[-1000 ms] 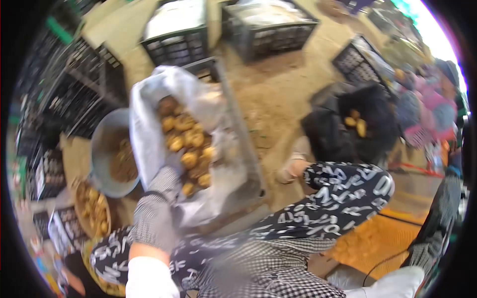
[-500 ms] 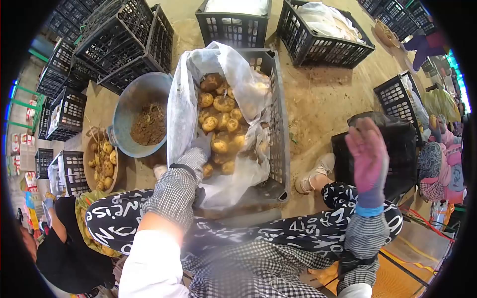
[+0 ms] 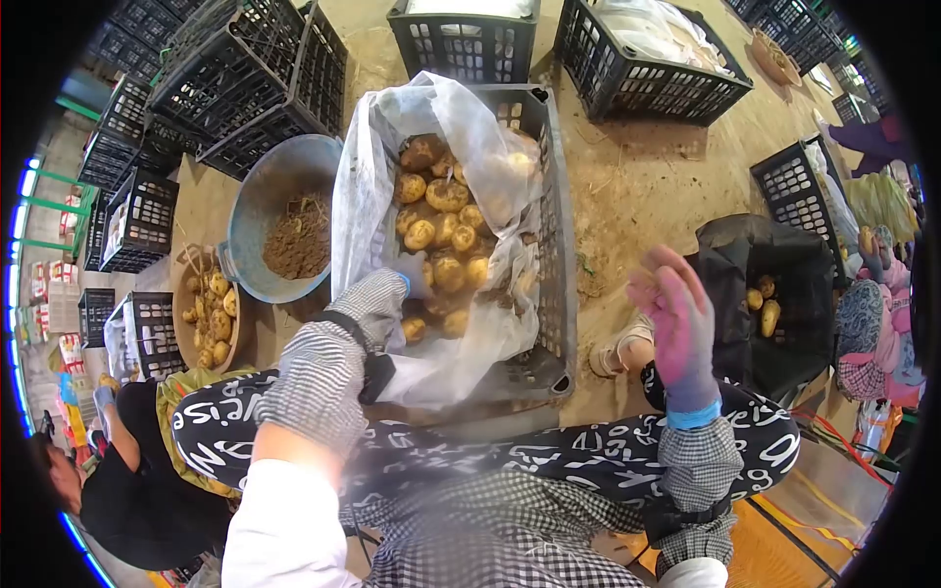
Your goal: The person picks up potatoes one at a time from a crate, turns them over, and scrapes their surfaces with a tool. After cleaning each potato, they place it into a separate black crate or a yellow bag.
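Note:
In front of me stands a black plastic crate [image 3: 559, 245] lined with a translucent white sheet [image 3: 365, 196]. Several dirt-marked potatoes [image 3: 447, 196] lie inside it. My left hand [image 3: 414, 274], in a grey glove, reaches over the liner's near left edge and is beside the potatoes. Its fingertips are blurred, and I cannot see whether they grip one. My right hand [image 3: 676, 328], in a pink and grey glove, is raised right of the crate with fingers loosely apart and nothing in it. Beyond it, a black bag [image 3: 730, 343] holds a few potatoes [image 3: 769, 316].
A blue tub [image 3: 240, 235] with soil stands left of the crate, beside a round basket of small potatoes [image 3: 208, 314]. Stacked black crates [image 3: 230, 88] rise behind it. Two more lined crates [image 3: 466, 44] [image 3: 652, 83] stand ahead. A person [image 3: 142, 480] sits at far left.
My left hand has moved slightly right, further over the potatoes. My right hand has swung left and down, its fingers curling a little, and potatoes inside the black bag now show.

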